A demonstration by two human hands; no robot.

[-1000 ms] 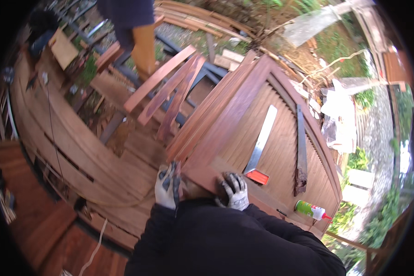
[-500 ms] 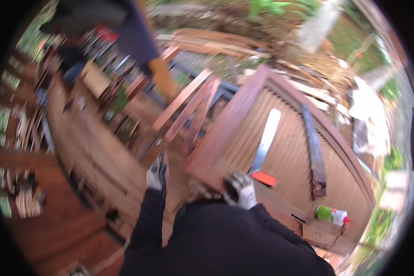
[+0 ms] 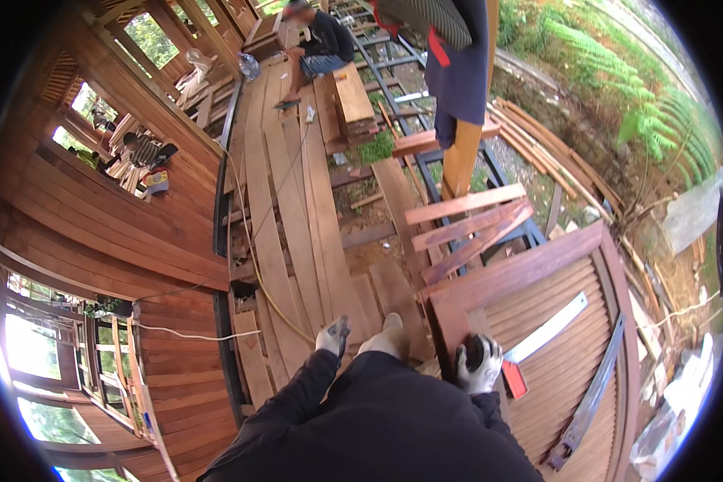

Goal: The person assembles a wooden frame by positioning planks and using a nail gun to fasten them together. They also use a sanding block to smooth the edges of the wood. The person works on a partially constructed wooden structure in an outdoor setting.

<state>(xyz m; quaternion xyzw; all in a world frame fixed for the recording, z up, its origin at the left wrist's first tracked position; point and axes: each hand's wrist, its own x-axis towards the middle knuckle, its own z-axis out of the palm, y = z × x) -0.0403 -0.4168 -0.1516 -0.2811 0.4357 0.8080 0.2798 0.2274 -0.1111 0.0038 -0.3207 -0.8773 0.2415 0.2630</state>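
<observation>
My left hand [image 3: 333,333], in a white glove with dark patches, hangs over the deck boards with its fingers stretched out and nothing visible in them. My right hand [image 3: 482,368], gloved alike, is at the near left corner of a louvred wooden panel [image 3: 466,301]. Its fingers curl round a dark rounded shape that I cannot make out. Just right of this hand lies a handsaw [image 3: 548,328] with a bright blade and a red handle. Farther right on the slats is a second saw [image 3: 593,394], its blade dark and worn.
Long deck boards [image 3: 277,233] run ahead, with gaps between joists. Short red-brown planks [image 3: 467,233] lean beyond the panel. A wooden post [image 3: 462,165] carries hanging cloth [image 3: 458,80]. A person [image 3: 325,40] sits far ahead beside stacked boards [image 3: 353,96]. A hose [image 3: 257,273] crosses the deck.
The view has swung left and sharpened, so the panel sits farther right and the wall shows more. A green bottle seen earlier on the panel is out of view. My right hand stays at the panel's edge.
</observation>
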